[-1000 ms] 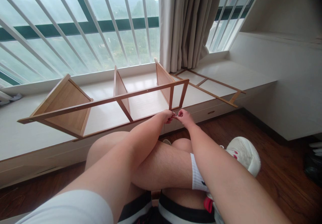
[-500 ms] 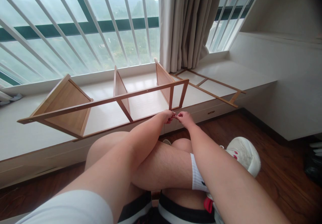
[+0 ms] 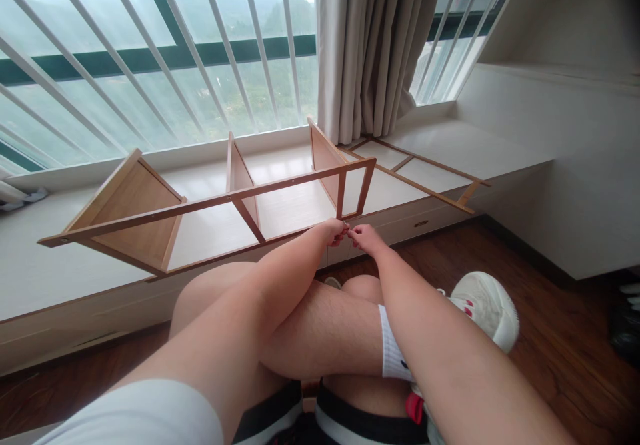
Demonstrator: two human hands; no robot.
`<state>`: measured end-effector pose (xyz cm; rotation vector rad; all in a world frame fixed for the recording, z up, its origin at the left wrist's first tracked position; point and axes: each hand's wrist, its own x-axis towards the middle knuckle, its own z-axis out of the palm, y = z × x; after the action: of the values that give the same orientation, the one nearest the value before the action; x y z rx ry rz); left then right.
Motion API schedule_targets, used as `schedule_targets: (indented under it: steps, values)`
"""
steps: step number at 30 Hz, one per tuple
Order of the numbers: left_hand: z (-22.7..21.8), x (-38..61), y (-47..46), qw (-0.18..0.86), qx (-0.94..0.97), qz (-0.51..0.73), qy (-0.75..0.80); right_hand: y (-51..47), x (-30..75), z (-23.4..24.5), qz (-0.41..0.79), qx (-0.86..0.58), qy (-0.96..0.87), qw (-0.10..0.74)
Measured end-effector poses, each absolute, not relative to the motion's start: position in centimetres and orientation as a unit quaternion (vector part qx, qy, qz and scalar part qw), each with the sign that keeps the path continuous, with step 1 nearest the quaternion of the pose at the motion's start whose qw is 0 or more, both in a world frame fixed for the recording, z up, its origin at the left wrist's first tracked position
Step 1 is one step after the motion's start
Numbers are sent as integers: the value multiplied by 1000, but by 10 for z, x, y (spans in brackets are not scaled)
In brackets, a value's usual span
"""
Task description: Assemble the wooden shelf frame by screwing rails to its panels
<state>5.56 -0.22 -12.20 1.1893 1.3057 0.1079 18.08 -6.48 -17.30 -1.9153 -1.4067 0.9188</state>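
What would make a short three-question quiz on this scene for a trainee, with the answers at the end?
1. How many flat brown wooden panels does the long brown wooden shelf frame have? A) two B) three C) four
2. True or false: the slim ladder-shaped brown wooden frame lies on the long white ledge, to the right of the shelf frame.
3. Fill in: the bare left hand and bare right hand are close together near the shelf frame's ____ end, as pictured.

Key: 1. B; 2. True; 3. right
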Motion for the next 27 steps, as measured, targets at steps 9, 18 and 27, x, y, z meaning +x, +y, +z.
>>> schedule_targets:
  steps: [9,18,27]
  values:
    - [-119,54,-3,658,500,46,560,-64,184,-171,275,-752,-517,301]
    - [-121,56,0,665,495,47,558,-66,183,-158,206,-767,-525,305]
    - [-121,55,-1,668,491,51,557,-67,183,-153,235,-768,-522,287]
